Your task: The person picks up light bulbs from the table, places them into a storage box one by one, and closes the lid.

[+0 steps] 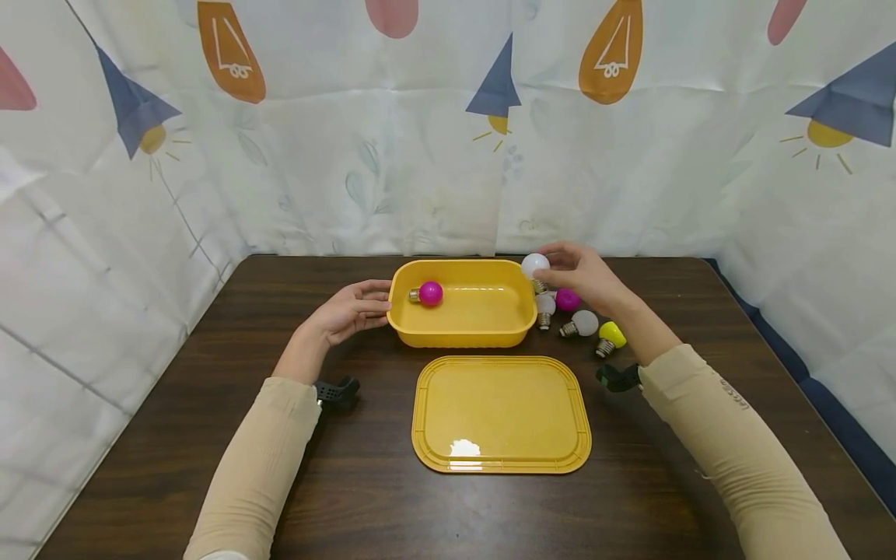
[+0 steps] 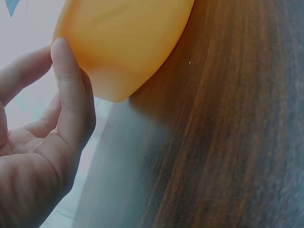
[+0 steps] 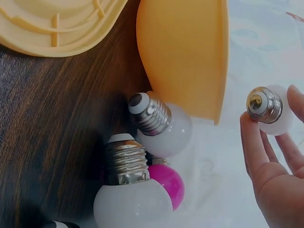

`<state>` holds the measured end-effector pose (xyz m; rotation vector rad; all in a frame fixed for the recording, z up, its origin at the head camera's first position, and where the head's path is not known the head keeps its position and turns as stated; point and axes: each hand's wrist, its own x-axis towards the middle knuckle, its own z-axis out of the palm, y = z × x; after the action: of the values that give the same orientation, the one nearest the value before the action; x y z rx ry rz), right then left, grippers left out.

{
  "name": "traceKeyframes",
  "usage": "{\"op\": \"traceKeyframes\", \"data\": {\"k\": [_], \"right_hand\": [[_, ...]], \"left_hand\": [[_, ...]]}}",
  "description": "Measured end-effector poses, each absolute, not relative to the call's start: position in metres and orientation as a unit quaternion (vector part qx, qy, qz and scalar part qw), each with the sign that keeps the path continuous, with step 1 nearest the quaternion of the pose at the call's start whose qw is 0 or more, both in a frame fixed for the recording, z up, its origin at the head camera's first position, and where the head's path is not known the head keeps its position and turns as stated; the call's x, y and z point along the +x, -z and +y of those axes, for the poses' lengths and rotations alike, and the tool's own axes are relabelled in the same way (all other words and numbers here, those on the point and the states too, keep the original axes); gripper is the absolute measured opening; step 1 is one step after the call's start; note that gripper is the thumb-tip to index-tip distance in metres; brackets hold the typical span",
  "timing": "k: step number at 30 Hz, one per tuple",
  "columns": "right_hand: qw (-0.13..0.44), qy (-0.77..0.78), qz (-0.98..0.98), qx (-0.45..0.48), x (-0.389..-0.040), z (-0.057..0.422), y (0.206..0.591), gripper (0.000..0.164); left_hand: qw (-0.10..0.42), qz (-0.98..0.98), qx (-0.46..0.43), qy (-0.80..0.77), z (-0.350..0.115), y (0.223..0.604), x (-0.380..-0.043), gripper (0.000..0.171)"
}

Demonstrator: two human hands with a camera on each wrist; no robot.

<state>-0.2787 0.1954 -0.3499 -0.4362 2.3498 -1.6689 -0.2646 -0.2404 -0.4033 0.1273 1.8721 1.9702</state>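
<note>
My right hand (image 1: 584, 276) pinches a white light bulb (image 1: 535, 266) between thumb and fingers, above the right end of a yellow tub (image 1: 462, 340). In the right wrist view, that bulb's metal screw base (image 3: 264, 105) faces the camera. Inside the tub, on its left side, lies a magenta bulb (image 1: 431, 294). My left hand (image 1: 348, 313) touches the tub's left end, its extended fingertips right at the rim; the tub wall (image 2: 123, 47) fills the top of the left wrist view.
Right of the tub lie a white bulb (image 1: 545, 304), a magenta bulb (image 1: 568, 299), another white bulb (image 1: 585, 323) and a yellow bulb (image 1: 612, 334). A flat yellow lid (image 1: 501, 416) lies in front of the tub on the dark wooden table (image 1: 392, 513). A patterned curtain (image 1: 434, 155) hangs behind.
</note>
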Motion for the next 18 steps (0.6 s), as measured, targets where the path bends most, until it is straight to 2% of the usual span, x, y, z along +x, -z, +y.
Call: {"op": "traceKeyframes", "data": {"k": [18], "right_hand": [[0.133, 0.566, 0.797, -0.165, -0.277, 0.180, 0.352, 0.053]], "left_hand": [[0.211, 0.670, 0.047, -0.710, -0.241, 0.404, -0.263, 0.058]]}}
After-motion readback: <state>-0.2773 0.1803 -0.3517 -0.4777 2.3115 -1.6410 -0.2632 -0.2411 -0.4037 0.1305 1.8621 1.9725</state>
